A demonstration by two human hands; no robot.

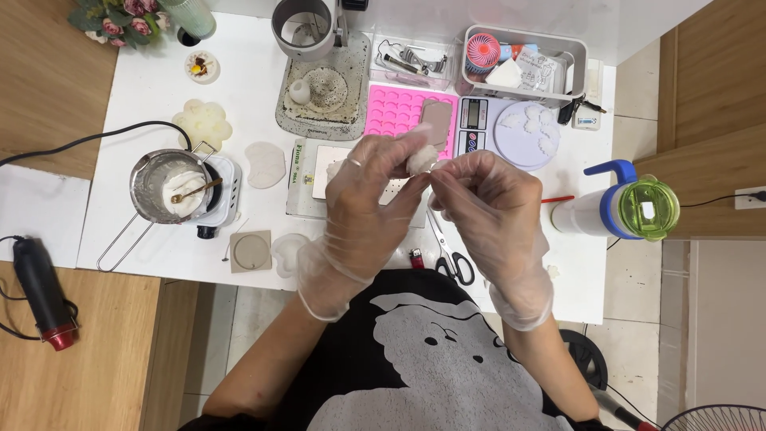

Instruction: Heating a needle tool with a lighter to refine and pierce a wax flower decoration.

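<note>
Head view shows the left hand [369, 199] and right hand [488, 199], both in clear gloves, pinching a small white wax piece [420, 160] between fingertips, held above the white table [136, 96] for close work; scissors [448, 254] lie just below, the melting pot [171, 185] stands aside at left

A white table [144, 96] is carrying a hotplate [219, 191] near its left edge, scissors [451, 259] near its front edge, a pink mould [396, 109] toward the back.
</note>
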